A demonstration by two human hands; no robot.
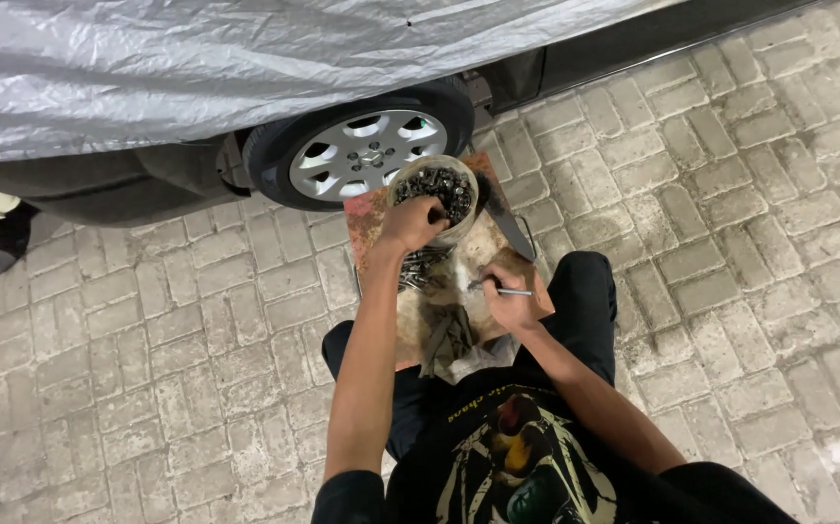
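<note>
Item 1: bowl (436, 197) of bolts on the board (381, 215); my left hand (410, 225) dipped in, fingers curled, picking. Item 2: right hand (509, 303) closed on a rod (511, 291), kept ready nearby.

Left arm extended forward, nearly straight — left hand (410, 223) bent at the wrist, fingers curled downward in a closed grasp. Right arm bent at the elbow, forearm angled inward — right hand (509, 303) held lower, fingers pinched together.
</note>
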